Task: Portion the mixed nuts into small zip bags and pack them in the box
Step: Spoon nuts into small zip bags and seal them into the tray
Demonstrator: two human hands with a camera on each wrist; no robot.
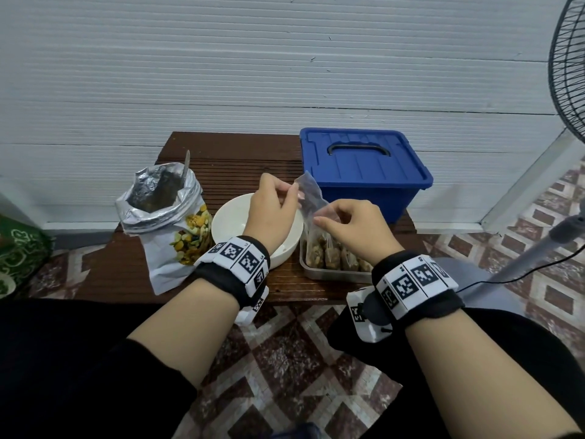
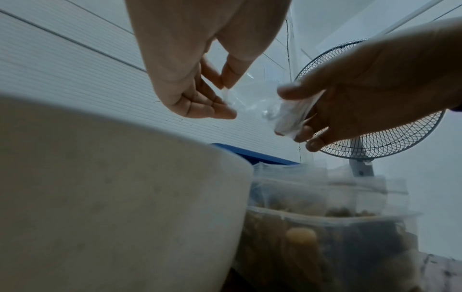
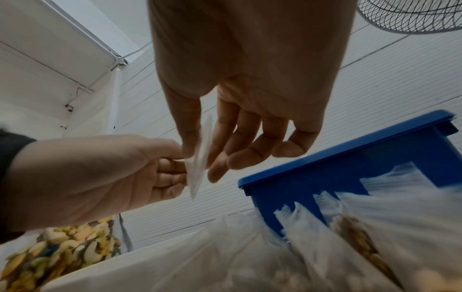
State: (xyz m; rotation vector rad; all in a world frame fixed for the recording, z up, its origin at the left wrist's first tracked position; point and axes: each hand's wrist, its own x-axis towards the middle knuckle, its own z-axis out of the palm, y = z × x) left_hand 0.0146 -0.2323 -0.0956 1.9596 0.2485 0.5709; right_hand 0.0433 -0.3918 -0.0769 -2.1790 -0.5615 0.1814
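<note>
Nearby: both hands pinch empty zip bag [image 1: 311,198] over white bowl [image 1: 228,217]; blue box [image 1: 364,172] lidded behind.

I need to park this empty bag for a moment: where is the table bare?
Bare wood lies behind the white bowl, between the foil nut pouch and blue box, and along the near edge. The right side, with the tray of filled bags, is crowded.

Dim, flat light | soft shadows | wide-angle edge bending | wrist-view foregrounds blurred

fan [image 1: 568,63]: cut by edge | filled bags [image 3: 350,227]: blurred
</note>
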